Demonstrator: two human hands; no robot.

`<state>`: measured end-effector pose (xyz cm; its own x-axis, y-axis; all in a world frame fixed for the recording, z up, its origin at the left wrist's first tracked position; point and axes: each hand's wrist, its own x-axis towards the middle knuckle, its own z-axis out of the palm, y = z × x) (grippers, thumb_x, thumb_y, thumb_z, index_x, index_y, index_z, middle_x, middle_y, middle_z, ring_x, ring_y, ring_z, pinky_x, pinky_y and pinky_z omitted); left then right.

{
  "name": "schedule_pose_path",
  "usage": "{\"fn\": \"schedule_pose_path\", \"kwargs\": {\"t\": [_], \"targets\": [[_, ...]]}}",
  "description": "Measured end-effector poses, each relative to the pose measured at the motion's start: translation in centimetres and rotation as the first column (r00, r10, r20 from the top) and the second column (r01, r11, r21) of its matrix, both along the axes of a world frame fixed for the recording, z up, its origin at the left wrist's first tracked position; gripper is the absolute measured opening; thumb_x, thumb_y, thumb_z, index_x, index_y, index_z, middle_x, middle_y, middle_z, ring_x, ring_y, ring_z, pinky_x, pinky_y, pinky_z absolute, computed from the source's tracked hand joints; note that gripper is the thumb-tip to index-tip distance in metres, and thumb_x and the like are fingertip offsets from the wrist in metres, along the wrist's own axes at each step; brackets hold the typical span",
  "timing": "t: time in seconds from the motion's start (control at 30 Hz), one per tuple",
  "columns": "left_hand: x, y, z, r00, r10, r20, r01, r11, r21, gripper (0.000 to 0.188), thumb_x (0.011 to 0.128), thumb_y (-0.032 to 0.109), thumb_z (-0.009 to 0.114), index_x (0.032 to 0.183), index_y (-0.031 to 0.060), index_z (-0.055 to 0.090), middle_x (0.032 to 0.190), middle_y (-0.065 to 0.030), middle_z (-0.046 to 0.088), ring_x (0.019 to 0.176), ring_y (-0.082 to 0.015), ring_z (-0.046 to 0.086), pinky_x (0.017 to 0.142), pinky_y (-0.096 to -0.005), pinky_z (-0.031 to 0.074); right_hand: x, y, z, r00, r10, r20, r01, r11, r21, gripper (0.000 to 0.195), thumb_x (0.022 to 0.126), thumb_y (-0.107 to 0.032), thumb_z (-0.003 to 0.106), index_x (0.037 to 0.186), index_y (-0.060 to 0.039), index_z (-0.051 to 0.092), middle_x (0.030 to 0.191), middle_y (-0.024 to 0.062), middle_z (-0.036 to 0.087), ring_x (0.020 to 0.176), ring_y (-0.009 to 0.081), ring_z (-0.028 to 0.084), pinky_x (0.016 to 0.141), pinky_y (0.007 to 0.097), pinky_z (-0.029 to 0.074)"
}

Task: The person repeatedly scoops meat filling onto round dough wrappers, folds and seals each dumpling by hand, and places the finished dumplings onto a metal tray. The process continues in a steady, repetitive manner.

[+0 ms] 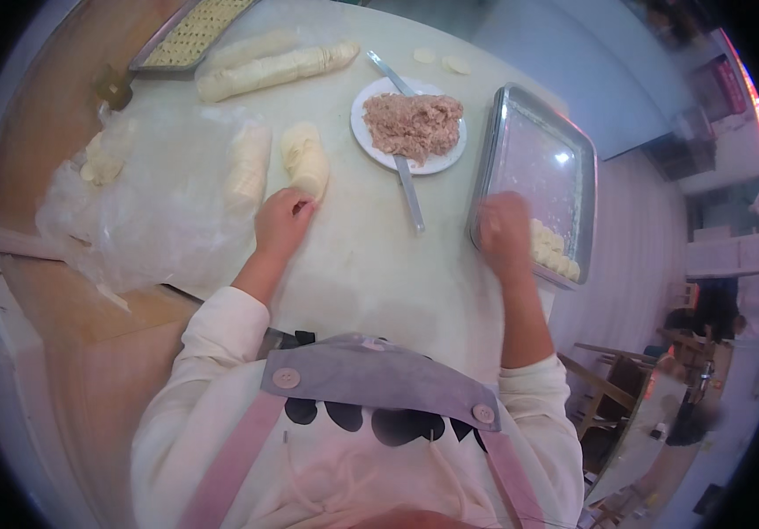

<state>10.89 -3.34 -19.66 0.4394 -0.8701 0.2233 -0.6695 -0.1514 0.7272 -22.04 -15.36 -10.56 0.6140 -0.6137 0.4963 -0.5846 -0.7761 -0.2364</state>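
Observation:
My left hand (283, 223) is at the near end of a stack of round dough wrappers (305, 159), its thumb and fingertips pinched on the edge of the end wrapper. Over the near left side of a metal tray (587, 192), my right hand (506, 228) is curled and blurred by motion; whatever its fingers may hold is hidden. Several folded dumplings (554, 254) lie in the tray's near right corner. Between the hands and farther back, a white plate (361, 135) bears a mound of minced meat filling (415, 125). A flat metal spatula (410, 195) sticks out from the filling.
Left of the stack, a clear plastic bag (161, 192) covers part of the table, with another wrapper roll (249, 165) under it. A long wrapper roll (280, 71) lies behind, near a patterned tray (191, 36). Two loose wrappers (457, 65) rest at the back edge. Chairs (611, 390) stand at right.

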Motion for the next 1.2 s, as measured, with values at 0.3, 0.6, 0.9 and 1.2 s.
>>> {"fn": "schedule_pose_path", "kwargs": {"t": [0.3,0.6,0.9,1.2], "targets": [[1.5,0.8,-0.2,0.975,0.041,-0.216,-0.054,0.997,-0.052,0.007,0.08,0.011,0.069,0.084,0.0051,0.066,0.086,-0.0076,0.062,0.081,-0.0202,0.061,0.07,-0.0311,0.048,10.1,1.7,-6.6,0.946,-0.201,-0.254,0.307,0.807,0.505,0.047,0.087,-0.008,0.053,0.133,-0.0086,0.041,0.114,0.0187,0.051,0.093,0.0358,0.059,0.079,0.0462,0.05],[0.4,0.3,2.0,0.143,-0.012,-0.99,-0.409,0.91,-0.07,0.022,0.097,0.018,0.053,0.115,0.0051,0.053,0.104,-0.0064,0.062,0.093,-0.0199,0.061,0.076,-0.0335,0.052,8.7,1.3,-3.7,0.898,-0.36,-0.251,0.437,0.792,0.426,0.035,0.094,-0.014,0.045,0.129,-0.0165,0.046,0.097,0.0189,0.056,0.08,0.0389,0.06,0.071,0.0482,0.049],[-3.4,-2.4,3.1,0.465,-0.249,-0.85,0.567,0.821,0.069,0.028,0.091,0.015,0.062,0.114,0.0012,0.057,0.1,-0.0057,0.065,0.084,-0.0135,0.064,0.075,-0.0287,0.052,7.6,0.3,-2.4,0.922,-0.251,-0.293,0.363,0.823,0.437,0.031,0.093,-0.011,0.049,0.122,-0.0141,0.058,0.086,0.0192,0.059,0.079,0.0375,0.06,0.07,0.0458,0.049],[-6.1,-7.6,-0.1,0.119,0.067,-0.991,0.294,0.951,0.099,0.037,0.098,0.015,0.045,0.128,-0.0082,0.043,0.119,-0.0171,0.057,0.106,-0.0247,0.06,0.088,-0.0366,0.051,6.7,-0.7,-2.7,0.947,-0.236,-0.219,0.315,0.823,0.472,0.032,0.091,-0.009,0.051,0.121,-0.0167,0.059,0.086,0.0155,0.059,0.082,0.0341,0.061,0.071,0.0436,0.048]]}}
